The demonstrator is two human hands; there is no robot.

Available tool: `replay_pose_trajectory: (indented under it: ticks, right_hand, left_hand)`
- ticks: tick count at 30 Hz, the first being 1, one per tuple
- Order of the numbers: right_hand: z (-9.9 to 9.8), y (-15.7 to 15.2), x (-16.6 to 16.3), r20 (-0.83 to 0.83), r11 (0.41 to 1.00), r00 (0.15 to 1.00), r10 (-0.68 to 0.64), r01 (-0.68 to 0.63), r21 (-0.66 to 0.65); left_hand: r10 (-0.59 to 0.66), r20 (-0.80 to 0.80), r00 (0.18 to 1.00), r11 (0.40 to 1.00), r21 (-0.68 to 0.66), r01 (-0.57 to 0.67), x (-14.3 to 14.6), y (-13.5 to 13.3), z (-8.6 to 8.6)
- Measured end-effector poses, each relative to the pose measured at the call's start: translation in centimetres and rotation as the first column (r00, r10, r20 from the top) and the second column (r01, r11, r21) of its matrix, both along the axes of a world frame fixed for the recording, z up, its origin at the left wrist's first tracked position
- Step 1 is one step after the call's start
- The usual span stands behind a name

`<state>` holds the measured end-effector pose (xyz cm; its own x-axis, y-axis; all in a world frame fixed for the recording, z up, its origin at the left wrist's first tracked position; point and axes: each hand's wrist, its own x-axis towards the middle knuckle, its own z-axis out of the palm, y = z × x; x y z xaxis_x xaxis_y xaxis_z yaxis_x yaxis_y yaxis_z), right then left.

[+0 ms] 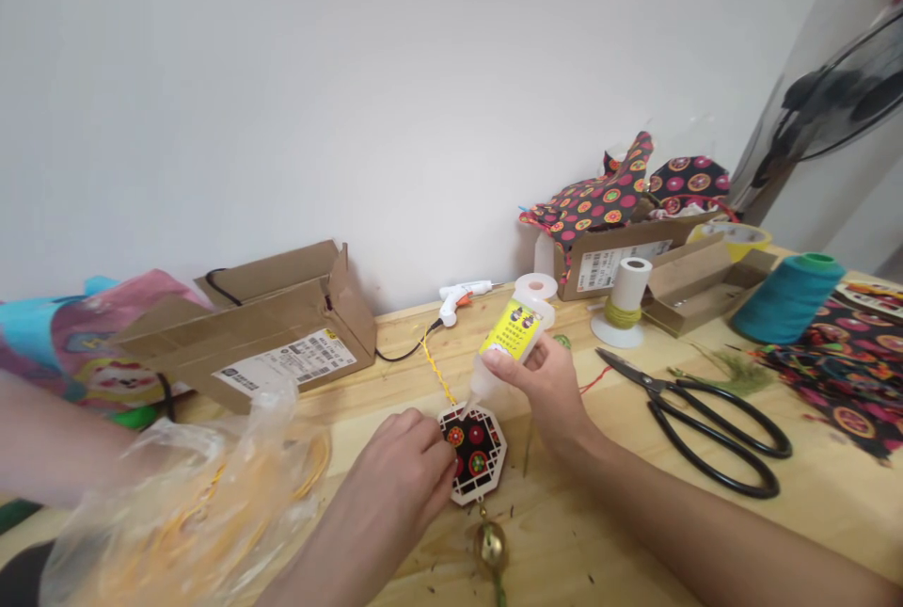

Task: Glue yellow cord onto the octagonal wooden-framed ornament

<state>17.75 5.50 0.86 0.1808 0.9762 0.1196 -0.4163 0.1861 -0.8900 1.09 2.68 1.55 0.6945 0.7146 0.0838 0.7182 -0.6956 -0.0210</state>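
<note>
My right hand is closed around a small glue bottle with a yellow label, tipped nozzle-down onto the top of a hexagonal ornament. That ornament has a white lattice frame over black fabric with red and yellow dots. It lies flat on the wooden table. My left hand presses on its left edge with curled fingers. A yellow twisted cord runs up from the ornament's top. A brass bell hangs at its lower end.
Black scissors lie right of my hand. Behind are a white glue gun, a white spool, a teal thread cone and cardboard boxes with dotted fabric. A clear plastic bag holding yellow cord sits front left.
</note>
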Motion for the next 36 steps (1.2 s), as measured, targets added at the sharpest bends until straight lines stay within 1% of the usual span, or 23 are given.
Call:
replay_pose_trajectory:
  ticks: [4,10,12,17,19,22,23,25,26,28,30,33,36]
  right_hand:
    - [0.0,0.0,0.0,0.008,1.0,1.0,-0.004,0.004,-0.006]
    - [0.1,-0.1,0.1,-0.005,1.0,1.0,-0.001,0.001,-0.005]
    - [0.2,-0.1,0.1,-0.009,1.0,1.0,-0.003,0.003,-0.012]
    - [0.4,-0.1,0.0,-0.007,1.0,1.0,-0.019,0.019,-0.015]
    - [0.4,-0.1,0.0,0.003,1.0,1.0,-0.02,0.02,-0.013]
    - [0.3,0.0,0.1,0.008,1.0,1.0,-0.018,0.018,-0.01]
    - [0.3,0.0,0.1,0.006,1.0,1.0,-0.019,0.019,-0.009]
    - [0.2,0.0,0.2,-0.002,1.0,1.0,-0.022,0.022,-0.005]
    - [0.2,0.1,0.2,-0.009,1.0,1.0,-0.023,0.023,-0.005]
    - [0.2,0.1,0.2,-0.031,1.0,0.999,-0.02,0.02,-0.007]
    - [0.2,0.1,0.2,-0.052,1.0,0.999,-0.012,0.011,-0.01]
    - [0.2,0.1,0.2,-0.059,1.0,0.998,-0.007,0.006,-0.013]
    - [0.2,0.2,0.1,-0.055,1.0,0.998,-0.013,0.012,-0.014]
  left_hand:
    - [-0.029,-0.094,0.995,0.999,0.034,0.033,0.5,0.1,0.6]
    - [-0.052,-0.111,0.992,0.998,0.025,0.055,0.2,0.1,0.8]
    - [-0.085,-0.111,0.99,0.994,0.06,0.092,0.0,0.2,0.6]
    - [-0.144,-0.148,0.978,0.96,0.219,0.175,0.3,0.5,-0.1]
    - [-0.17,-0.192,0.967,0.95,0.23,0.213,0.8,0.6,0.0]
    - [-0.19,-0.255,0.948,0.943,0.222,0.248,1.2,0.7,0.9]
    - [-0.173,-0.262,0.949,0.95,0.209,0.23,1.1,0.8,1.4]
    - [-0.101,-0.232,0.967,0.981,0.141,0.136,0.7,0.9,2.5]
    - [-0.057,-0.196,0.979,0.994,0.08,0.074,0.4,0.9,3.0]
    - [0.025,-0.082,0.996,0.998,-0.049,-0.029,-0.4,0.9,3.9]
    - [0.082,0.029,0.996,0.986,-0.146,-0.077,-1.1,0.9,4.4]
    - [0.157,0.13,0.979,0.962,-0.246,-0.122,-1.4,0.7,4.4]
    - [0.203,0.164,0.965,0.936,-0.321,-0.142,-1.0,0.6,3.6]
